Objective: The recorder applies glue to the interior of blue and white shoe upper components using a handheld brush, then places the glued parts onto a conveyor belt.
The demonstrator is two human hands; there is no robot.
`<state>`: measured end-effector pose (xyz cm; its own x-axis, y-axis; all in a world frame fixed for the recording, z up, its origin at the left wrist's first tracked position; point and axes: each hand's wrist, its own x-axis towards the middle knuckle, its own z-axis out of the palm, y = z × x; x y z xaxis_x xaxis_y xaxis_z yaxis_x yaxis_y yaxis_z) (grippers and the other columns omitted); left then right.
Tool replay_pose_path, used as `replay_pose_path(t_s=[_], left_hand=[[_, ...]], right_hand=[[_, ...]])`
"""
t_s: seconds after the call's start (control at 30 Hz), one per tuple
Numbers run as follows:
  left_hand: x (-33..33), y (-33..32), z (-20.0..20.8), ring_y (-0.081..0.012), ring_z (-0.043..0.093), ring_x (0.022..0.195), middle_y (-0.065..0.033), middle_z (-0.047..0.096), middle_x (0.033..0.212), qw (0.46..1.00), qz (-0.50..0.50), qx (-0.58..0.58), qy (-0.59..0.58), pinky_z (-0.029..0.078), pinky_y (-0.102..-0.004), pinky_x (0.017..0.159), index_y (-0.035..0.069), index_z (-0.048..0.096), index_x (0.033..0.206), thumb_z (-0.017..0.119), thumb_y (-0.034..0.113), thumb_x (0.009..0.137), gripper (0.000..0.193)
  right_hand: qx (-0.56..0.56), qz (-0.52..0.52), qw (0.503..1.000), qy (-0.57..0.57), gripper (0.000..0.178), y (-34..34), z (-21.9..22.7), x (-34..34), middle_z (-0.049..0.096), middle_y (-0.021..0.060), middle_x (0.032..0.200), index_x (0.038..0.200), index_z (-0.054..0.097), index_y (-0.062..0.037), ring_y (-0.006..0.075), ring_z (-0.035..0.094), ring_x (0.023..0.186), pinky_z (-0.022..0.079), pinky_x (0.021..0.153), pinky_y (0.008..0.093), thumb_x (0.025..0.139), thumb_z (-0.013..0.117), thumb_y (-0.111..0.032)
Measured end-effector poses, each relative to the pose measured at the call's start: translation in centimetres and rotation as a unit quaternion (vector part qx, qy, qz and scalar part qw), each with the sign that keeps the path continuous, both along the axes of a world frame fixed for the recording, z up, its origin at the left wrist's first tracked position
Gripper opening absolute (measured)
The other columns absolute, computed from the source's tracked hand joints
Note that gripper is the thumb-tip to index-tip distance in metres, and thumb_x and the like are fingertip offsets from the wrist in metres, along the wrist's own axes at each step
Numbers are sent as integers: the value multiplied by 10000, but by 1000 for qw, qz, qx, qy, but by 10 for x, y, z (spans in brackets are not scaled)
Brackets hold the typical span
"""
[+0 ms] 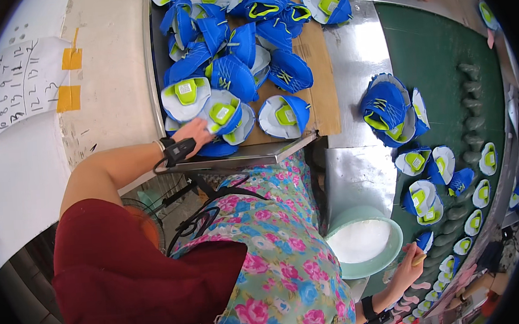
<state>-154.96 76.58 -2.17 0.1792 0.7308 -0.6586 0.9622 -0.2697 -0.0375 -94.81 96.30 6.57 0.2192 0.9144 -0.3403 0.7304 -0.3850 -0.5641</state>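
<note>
- Plainly, the left hand [192, 132] is nearer the heap of uppers [232, 76]; its fingertips reach the blue upper with a yellow-green patch [222, 111], just up and to the right of them.
- Whether those fingers pinch its edge or merely touch it, I cannot tell; blur hides the contact.
- That upper shows its pale inside, and its long axis seems to slant up and to the right, away from the grip.
- Well apart, down and to the right, the right hand [403, 267] is closed around a yellowish stick [419, 260], which juts rightward from the fingers.
- Just up and to the right of that grip sits a blue-and-white upper [424, 241]; touching or apart, I cannot tell.
- Near the same grip, to its left, stands a pale green bowl [363, 271] with white stuff [360, 241] inside.
</note>
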Motion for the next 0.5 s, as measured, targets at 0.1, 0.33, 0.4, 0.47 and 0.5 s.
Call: replay_pose_path(t_s=[0.1,0.33,0.4,0.47,0.5], left_hand=[[-10,44,24,-265,632,739,-91,648,695,976,72,-157,135,475,-417,662,139,731,759,653,295,818,185],[3,83,71,-248,634,773,-91,669,730,998,35,2,61,509,-411,608,88,698,768,635,303,846,237],[20,86,58,-257,615,790,-87,636,692,993,110,32,-25,504,-400,631,93,668,761,648,242,803,155],[53,98,49,-253,604,832,-62,629,763,973,47,145,-175,534,-353,661,88,644,754,631,142,757,56],[70,109,44,-258,595,909,-62,617,881,944,71,176,-268,531,-344,720,72,625,884,616,120,773,122]], right_hand=[[21,-4,1000,22,270,1,4,-2,598,-51,738,865,639,-58,15,339,536,217,464,221,979,585,-296],[4,-8,1000,5,275,3,20,-20,580,-14,763,866,614,-23,52,405,629,290,534,226,990,573,-265],[12,2,1000,2,276,-1,11,-9,586,-11,766,875,619,-20,53,412,633,296,537,226,990,573,-266],[17,-1,1000,-6,276,-6,9,-11,592,-8,769,883,624,-17,54,419,636,301,541,226,990,572,-267],[-1,-12,1000,-7,279,-4,18,-22,599,-5,774,895,627,-13,54,422,632,300,535,225,990,571,-269]])
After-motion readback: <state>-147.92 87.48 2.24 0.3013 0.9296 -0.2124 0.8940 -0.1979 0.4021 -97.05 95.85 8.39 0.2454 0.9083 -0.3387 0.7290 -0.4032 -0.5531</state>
